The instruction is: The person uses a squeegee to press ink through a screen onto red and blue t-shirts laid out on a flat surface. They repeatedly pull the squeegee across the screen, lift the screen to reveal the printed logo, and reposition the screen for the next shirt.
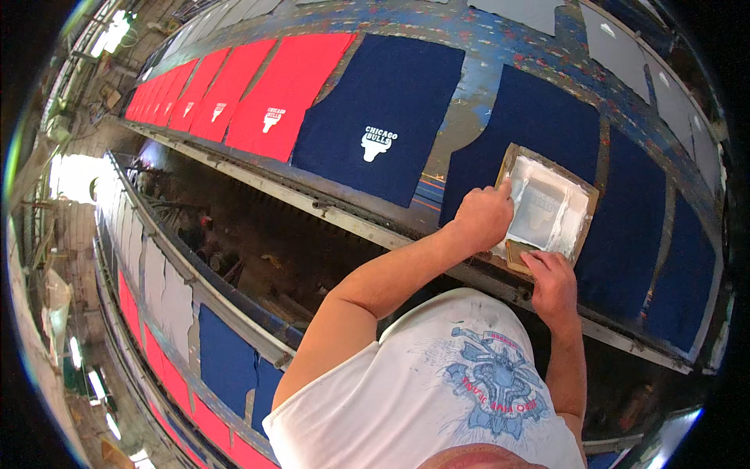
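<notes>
A wooden-framed printing screen (pixel 591 205) lies on a navy fabric piece (pixel 547 105), white ink smeared around the inside of its frame. Through the mesh a pale bull-head design shows. My left hand (pixel 484 216) is closed on the frame's left side, its index finger laid along the wood. At the near edge of the screen, my right hand (pixel 553 283) grips a wooden squeegee (pixel 516 256). The squeegee's blade side is hidden. To the left lies another navy piece (pixel 375 94) with a white bull-head print on it.
Red printed pieces (pixel 293 86) run in a row down the long table to the far left. More navy pieces (pixel 625 227) lie right of the screen; grey pieces (pixel 617 47) line the far side. A metal rail (pixel 336 211) edges the table. Another loaded table (pixel 168 281) stands at lower left, across a dark gap.
</notes>
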`<action>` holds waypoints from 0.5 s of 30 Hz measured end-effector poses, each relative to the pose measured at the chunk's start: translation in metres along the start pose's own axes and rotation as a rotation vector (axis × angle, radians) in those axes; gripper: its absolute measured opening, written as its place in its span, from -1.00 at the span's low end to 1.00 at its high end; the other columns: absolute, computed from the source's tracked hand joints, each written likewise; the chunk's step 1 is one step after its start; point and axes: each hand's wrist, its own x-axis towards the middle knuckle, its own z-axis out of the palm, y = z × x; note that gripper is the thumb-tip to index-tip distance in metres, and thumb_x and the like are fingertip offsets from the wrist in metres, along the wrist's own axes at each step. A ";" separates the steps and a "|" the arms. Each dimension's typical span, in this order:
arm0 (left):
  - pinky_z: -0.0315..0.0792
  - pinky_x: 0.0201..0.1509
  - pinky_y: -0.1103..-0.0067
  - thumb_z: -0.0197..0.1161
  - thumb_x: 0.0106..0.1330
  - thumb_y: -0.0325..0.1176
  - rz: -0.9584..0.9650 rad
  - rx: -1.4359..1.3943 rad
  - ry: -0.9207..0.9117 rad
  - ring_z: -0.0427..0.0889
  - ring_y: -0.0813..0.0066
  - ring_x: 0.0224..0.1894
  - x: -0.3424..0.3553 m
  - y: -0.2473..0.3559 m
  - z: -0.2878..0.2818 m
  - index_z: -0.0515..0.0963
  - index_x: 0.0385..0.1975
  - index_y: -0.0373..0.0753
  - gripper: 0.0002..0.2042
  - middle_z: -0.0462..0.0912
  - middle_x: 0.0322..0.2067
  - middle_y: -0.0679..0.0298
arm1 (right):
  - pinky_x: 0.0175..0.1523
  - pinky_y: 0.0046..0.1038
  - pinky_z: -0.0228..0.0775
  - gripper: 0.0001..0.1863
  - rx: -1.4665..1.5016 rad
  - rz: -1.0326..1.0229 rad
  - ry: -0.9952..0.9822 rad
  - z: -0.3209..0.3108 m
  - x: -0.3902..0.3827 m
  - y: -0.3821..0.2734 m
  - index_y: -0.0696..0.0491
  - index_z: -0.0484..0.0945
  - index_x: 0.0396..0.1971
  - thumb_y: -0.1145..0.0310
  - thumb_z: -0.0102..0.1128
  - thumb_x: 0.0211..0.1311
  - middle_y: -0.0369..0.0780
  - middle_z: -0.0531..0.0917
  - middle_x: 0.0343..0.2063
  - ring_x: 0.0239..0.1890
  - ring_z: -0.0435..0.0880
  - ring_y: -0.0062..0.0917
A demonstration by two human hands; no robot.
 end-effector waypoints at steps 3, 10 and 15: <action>0.73 -0.07 0.20 0.38 0.25 -0.41 0.031 -0.031 0.035 0.84 0.04 -0.16 -0.002 -0.004 0.005 0.79 -0.30 -0.34 -0.85 0.73 0.09 -0.12 | 0.32 -0.04 0.58 -0.50 0.046 0.065 -0.033 0.005 -0.008 -0.011 0.12 0.77 0.16 0.60 0.41 0.15 -0.06 0.74 0.11 0.19 0.68 -0.02; 0.71 0.01 0.16 0.44 0.28 -0.34 0.045 -0.184 0.079 0.80 0.01 -0.06 -0.015 -0.019 0.004 0.73 -0.07 -0.36 -0.71 0.67 0.20 -0.07 | 0.41 -0.07 0.52 -0.38 0.010 0.199 -0.056 0.018 -0.014 -0.031 0.15 0.73 0.21 0.44 0.67 0.08 -0.06 0.70 0.19 0.28 0.65 -0.02; 0.49 0.49 0.01 0.54 0.35 -0.16 0.126 -0.341 0.199 0.57 -0.21 0.43 -0.070 -0.043 -0.011 0.56 0.38 -0.37 -0.34 0.46 0.53 -0.14 | 0.50 -0.02 0.45 -0.41 -0.059 0.162 0.046 0.016 -0.018 -0.044 0.13 0.73 0.20 0.41 0.66 0.13 -0.09 0.70 0.24 0.34 0.64 -0.05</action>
